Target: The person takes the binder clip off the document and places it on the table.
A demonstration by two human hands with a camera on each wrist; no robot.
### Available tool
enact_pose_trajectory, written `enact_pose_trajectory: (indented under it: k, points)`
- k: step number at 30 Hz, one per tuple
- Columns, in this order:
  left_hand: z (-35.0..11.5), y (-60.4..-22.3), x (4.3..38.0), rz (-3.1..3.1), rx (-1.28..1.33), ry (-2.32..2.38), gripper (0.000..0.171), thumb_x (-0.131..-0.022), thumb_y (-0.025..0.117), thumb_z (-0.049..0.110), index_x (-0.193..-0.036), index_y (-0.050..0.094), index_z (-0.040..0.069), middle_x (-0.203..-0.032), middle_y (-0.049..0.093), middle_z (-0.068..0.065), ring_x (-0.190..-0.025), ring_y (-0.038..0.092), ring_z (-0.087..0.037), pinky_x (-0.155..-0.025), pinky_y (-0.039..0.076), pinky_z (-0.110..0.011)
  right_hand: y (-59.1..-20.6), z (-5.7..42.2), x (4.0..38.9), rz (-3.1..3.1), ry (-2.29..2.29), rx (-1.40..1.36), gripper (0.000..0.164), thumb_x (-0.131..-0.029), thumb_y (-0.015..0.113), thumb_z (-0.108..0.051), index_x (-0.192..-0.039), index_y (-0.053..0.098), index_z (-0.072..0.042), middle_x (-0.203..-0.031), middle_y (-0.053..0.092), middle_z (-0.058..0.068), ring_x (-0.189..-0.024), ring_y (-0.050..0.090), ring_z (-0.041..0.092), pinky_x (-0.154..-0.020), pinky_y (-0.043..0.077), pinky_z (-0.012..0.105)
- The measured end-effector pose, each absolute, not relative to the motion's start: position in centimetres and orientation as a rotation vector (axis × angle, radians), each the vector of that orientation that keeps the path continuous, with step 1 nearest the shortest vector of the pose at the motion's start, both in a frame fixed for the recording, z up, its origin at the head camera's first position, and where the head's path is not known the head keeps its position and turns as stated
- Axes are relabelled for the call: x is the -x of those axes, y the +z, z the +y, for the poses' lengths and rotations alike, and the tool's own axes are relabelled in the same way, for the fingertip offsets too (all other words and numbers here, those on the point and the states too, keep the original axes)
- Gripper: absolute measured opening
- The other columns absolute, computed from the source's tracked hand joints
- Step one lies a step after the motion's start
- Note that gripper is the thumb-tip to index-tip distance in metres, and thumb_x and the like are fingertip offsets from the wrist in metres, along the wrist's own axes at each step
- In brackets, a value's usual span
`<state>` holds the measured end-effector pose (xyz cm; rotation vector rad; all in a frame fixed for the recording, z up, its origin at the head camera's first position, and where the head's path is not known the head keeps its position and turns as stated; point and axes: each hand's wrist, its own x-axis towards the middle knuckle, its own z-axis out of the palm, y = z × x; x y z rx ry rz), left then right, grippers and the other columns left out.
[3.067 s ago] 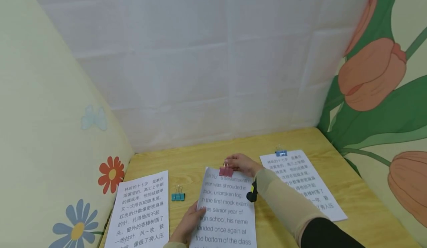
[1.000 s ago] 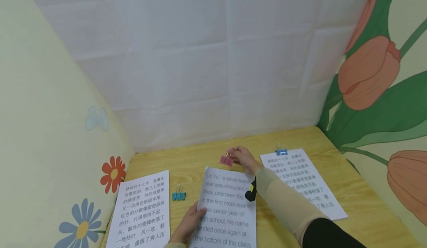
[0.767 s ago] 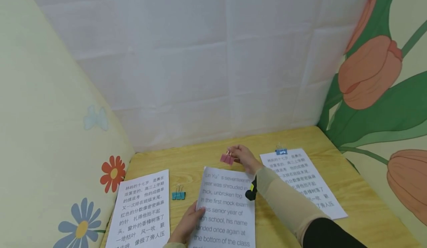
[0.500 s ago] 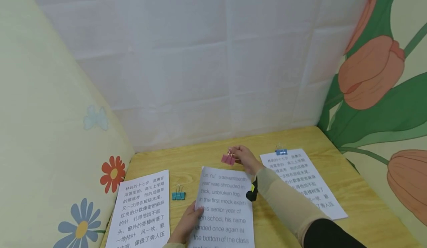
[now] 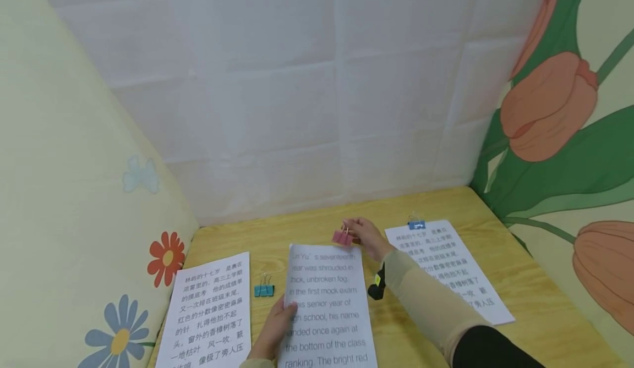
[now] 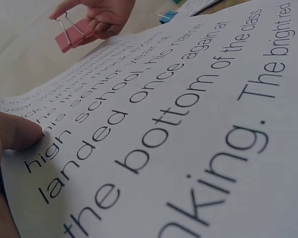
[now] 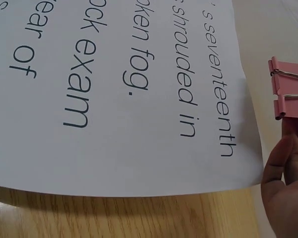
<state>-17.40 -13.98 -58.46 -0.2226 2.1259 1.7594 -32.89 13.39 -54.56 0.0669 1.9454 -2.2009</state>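
Note:
My left hand (image 5: 275, 324) grips the left edge of a sheaf of paper with large English print (image 5: 327, 307), thumb on top of the page. The sheaf is tilted up off the table in the middle. Just past its top edge, my right hand (image 5: 367, 237) pinches a pink binder clip (image 5: 343, 237) by its wire handles. In the right wrist view the pink clip (image 7: 292, 91) stands apart from the paper's edge. The left wrist view shows the thumb (image 6: 20, 131) on the page, with the fingers beneath mostly hidden.
A teal binder clip (image 5: 264, 290) stands on the wooden table (image 5: 277, 230) left of the sheaf. Further left lies paper with Chinese print (image 5: 208, 307). At right, another Chinese-printed stack (image 5: 441, 258) carries a blue binder clip (image 5: 416, 224). White and patterned walls enclose the table.
About three seconds ago the pink clip was at the sheaf's top edge; it has come away in my right hand. The sheaf has since shifted left with my left hand.

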Motion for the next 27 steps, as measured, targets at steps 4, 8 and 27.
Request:
enact_pose_trajectory:
  k: [4, 8, 27]
  points:
    - [-14.0, -58.4, 17.5, 2.142, 0.239, 1.753, 0.058, -0.110, 0.040, 0.026, -0.159, 0.028, -0.002, -0.108, 0.068, -0.006, -0.098, 0.066, -0.021, -0.096, 0.049, -0.053, -54.8, 13.7, 32.8, 1.963, -2.177, -0.062, 0.043, -0.104, 0.064, -0.030, -0.128, 0.056, 0.005, -0.128, 0.065, 0.022, -0.109, 0.064, 0.024, -0.100, 0.049, 0.040]
    - [-13.9, -58.3, 17.5, 2.165, 0.240, 1.754, 0.057, -0.110, 0.040, 0.025, -0.159, 0.028, -0.003, -0.110, 0.068, -0.005, -0.100, 0.066, -0.021, -0.099, 0.047, -0.056, -55.0, 14.0, 32.7, 1.968, -2.170, -0.063, 0.042, -0.104, 0.063, -0.031, -0.127, 0.057, 0.004, -0.127, 0.065, 0.021, -0.108, 0.064, 0.023, -0.096, 0.050, 0.036]
    - [-14.0, -58.2, 17.7, 2.172, 0.340, 1.837, 0.055, -0.110, 0.038, 0.024, -0.160, 0.029, 0.002, -0.111, 0.069, -0.007, -0.098, 0.067, -0.023, -0.091, 0.052, -0.047, -55.7, 15.5, 32.3, 1.999, -2.151, -0.094, 0.048, -0.105, 0.061, -0.032, -0.131, 0.056, 0.008, -0.134, 0.059, 0.027, -0.113, 0.063, 0.027, -0.100, 0.049, 0.039]
